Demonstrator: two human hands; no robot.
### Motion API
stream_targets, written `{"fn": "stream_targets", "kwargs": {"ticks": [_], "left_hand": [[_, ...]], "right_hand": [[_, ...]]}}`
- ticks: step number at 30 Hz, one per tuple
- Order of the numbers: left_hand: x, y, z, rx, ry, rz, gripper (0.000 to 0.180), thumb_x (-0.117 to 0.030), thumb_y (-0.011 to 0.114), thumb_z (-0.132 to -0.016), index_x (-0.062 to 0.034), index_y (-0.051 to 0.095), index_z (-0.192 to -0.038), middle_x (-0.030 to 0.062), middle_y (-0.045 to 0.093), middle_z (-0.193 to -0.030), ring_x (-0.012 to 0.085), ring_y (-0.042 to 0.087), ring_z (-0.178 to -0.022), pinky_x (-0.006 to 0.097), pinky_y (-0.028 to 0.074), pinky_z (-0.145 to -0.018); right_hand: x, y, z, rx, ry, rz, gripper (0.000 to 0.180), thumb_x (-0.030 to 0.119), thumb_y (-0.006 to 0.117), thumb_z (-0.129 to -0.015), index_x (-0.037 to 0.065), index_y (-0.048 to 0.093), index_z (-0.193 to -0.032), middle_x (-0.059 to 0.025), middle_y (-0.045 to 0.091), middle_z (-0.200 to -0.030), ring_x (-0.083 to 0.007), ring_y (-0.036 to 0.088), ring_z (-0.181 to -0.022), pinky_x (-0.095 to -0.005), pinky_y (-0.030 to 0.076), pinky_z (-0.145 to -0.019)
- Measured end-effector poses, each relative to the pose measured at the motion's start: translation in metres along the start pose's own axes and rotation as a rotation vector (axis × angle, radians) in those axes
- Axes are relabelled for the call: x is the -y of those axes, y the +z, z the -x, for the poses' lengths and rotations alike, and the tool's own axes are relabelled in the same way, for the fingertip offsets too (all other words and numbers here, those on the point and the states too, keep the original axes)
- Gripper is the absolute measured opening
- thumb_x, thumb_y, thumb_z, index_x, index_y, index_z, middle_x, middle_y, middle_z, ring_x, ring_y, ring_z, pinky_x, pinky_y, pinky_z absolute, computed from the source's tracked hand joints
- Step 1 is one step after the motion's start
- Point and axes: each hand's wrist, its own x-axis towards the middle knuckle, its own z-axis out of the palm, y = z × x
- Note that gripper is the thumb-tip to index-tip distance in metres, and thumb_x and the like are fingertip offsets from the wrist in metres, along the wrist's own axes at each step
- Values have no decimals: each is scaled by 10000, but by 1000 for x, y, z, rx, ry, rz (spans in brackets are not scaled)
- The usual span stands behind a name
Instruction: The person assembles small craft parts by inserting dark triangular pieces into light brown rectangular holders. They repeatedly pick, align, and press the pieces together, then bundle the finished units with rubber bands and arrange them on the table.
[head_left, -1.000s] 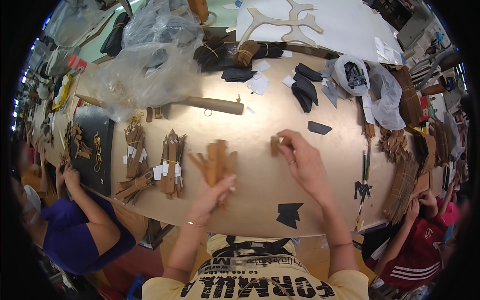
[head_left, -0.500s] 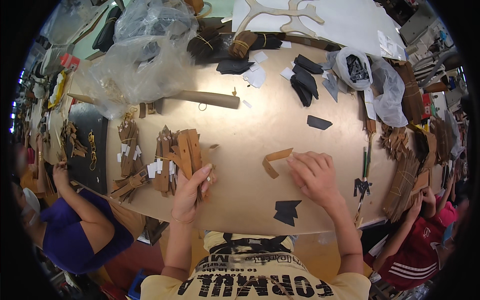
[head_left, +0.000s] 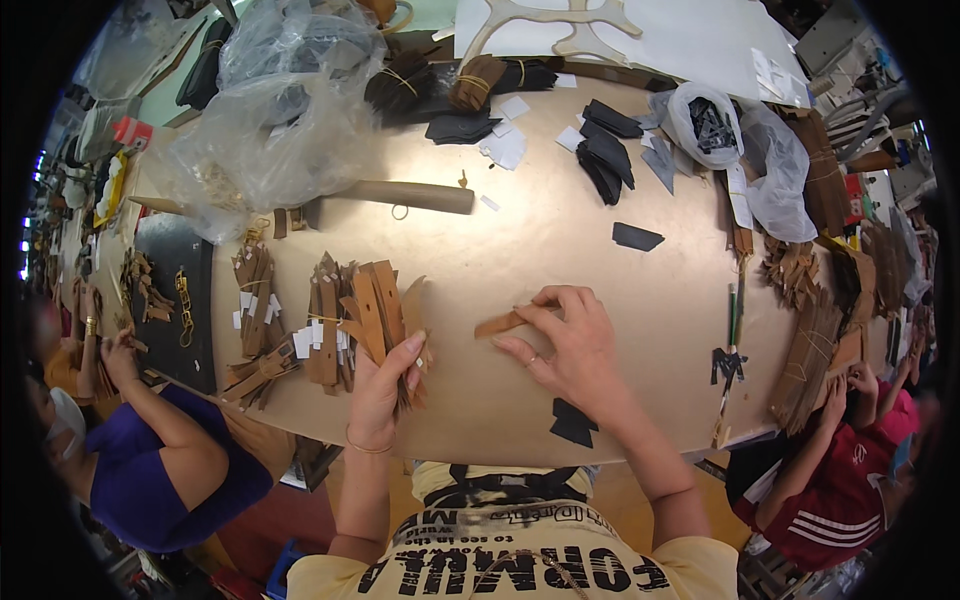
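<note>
My left hand (head_left: 380, 392) is closed around a fanned bundle of brown leather strips (head_left: 376, 300), its thumb lying across the front. The strips stand up out of the fist, and some show small holes. To its right, my right hand (head_left: 578, 345) pinches one short brown leather strip (head_left: 496, 325) between thumb and fingers, just above the table. The strip's far end points left toward the bundle; its other end is hidden behind the fingers. Nearer to me, below the right hand, lies a dark notched piece (head_left: 573, 424).
Banded strip bundles with white tags (head_left: 325, 325) lie left of my left hand. A wooden-looking rod (head_left: 410, 196) and clear plastic bags (head_left: 270, 130) are farther back. Black pieces (head_left: 605, 160) and an open bag (head_left: 705, 125) sit back right. Co-workers sit at both sides.
My right hand has moved left, carrying the single strip closer to the bundle. The strip looked bent into a V before and now appears straighter. My left hand keeps its grip.
</note>
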Motion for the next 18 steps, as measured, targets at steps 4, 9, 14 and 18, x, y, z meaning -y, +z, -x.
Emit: {"fn": "stream_targets", "kwargs": {"ticks": [4, 9, 14, 18], "left_hand": [[3, 2, -2, -3, 4, 38, 118, -100, 579, -957, -27, 530, -1035, -25, 478, -627, 61, 403, -509, 286, 472, -691], [-2, -4, -1, 22, 46, 137, 176, -110, 675, -915, -32, 583, -1043, 22, 617, -812, 59, 552, -639, 183, 397, -485], [-1, -4, 6, 32, 21, 86, 178, -107, 695, -902, -37, 588, -1027, 18, 617, -791, 64, 548, -606, 193, 407, -491], [10, 12, 16, 159, -239, -48, 248, -121, 677, -909, -8, 575, -1104, 41, 650, -807, 82, 566, -633, 240, 495, -653]], "right_hand": [[19, 18, -4, -61, 143, 210, 321, 350, 756, -808, 113, 635, -988, -52, 553, -1010, -257, 533, -983, -386, 444, -808], [25, 24, -3, -118, 202, 234, 347, 364, 758, -802, 122, 640, -1022, -54, 552, -1009, -251, 526, -976, -390, 430, -815], [35, 6, 28, -20, 290, 297, 377, 338, 758, -815, 120, 647, -1102, -63, 566, -990, -255, 529, -965, -395, 406, -830], [32, -4, 41, -44, 306, 277, 412, 332, 756, -816, 118, 640, -1149, -68, 568, -978, -263, 530, -955, -392, 385, -850]]}}
